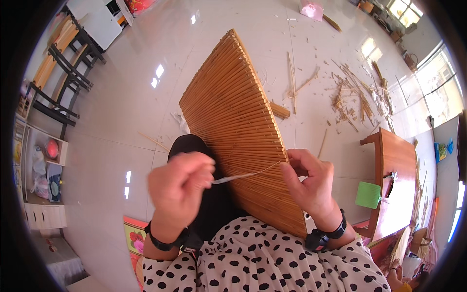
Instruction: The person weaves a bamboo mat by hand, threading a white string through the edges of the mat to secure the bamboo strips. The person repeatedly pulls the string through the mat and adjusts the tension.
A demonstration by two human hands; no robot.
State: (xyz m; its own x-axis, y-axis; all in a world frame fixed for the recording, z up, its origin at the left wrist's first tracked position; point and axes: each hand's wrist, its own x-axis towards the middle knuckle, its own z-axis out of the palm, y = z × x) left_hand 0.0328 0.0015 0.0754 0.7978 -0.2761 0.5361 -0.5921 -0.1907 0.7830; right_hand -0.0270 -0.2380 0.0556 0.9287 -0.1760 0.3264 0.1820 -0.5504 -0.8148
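Note:
A stiff panel of golden-brown stalks (233, 112), bound side by side, leans upright across my lap with its cut ends along the right edge. My left hand (177, 187) is closed, slightly blurred by motion, pinching a thin whitish strip (238, 177). The strip runs across the panel's face to its right edge. There my right hand (311, 182) pinches the edge, thumb at the point the strip reaches and fingers curled behind. Whether those fingers also grip the strip is hidden. Both wrists wear black bands.
Loose stalks and scraps (357, 92) litter the floor at far right. A wooden table (401, 170) stands right, with a green fly swatter (368, 194) at its edge. Left are a dark-framed bench (63, 80) and shelves (46, 194). Another person's hand (398, 277) shows lower right.

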